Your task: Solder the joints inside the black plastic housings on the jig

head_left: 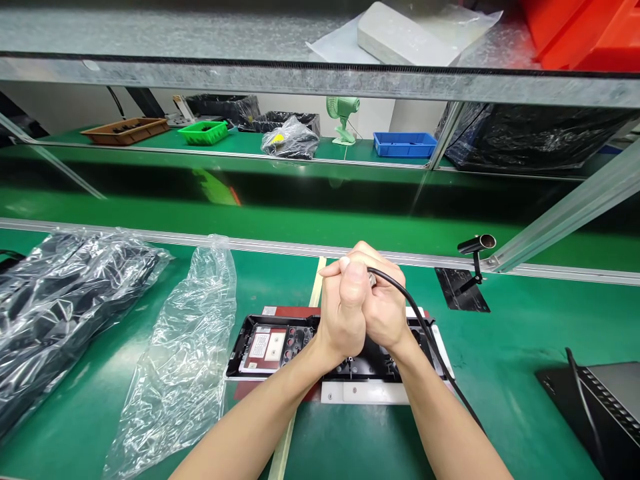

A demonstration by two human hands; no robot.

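Observation:
My left hand (343, 317) and my right hand (385, 300) are closed and pressed together above a long black plastic housing (233, 360). A black cable (425, 313) comes out at the top of the right fist, beside a small bit of silver metal (372, 279). From there it runs over the right wrist and down to the right. Whatever the left fingers wrap round is hidden. The housing lies in a fixture with a white plate (365, 393) along its front. A labelled panel (265, 347) shows in its left end.
Clear plastic bags (185, 347) lie at left, one wrapping dark parts (90, 287). A black tube holder (475, 247) stands at right, near a dark device (600, 407). A metal shelf (250, 73) crosses overhead. Trays (405, 145) and a green fan (343, 120) stand behind.

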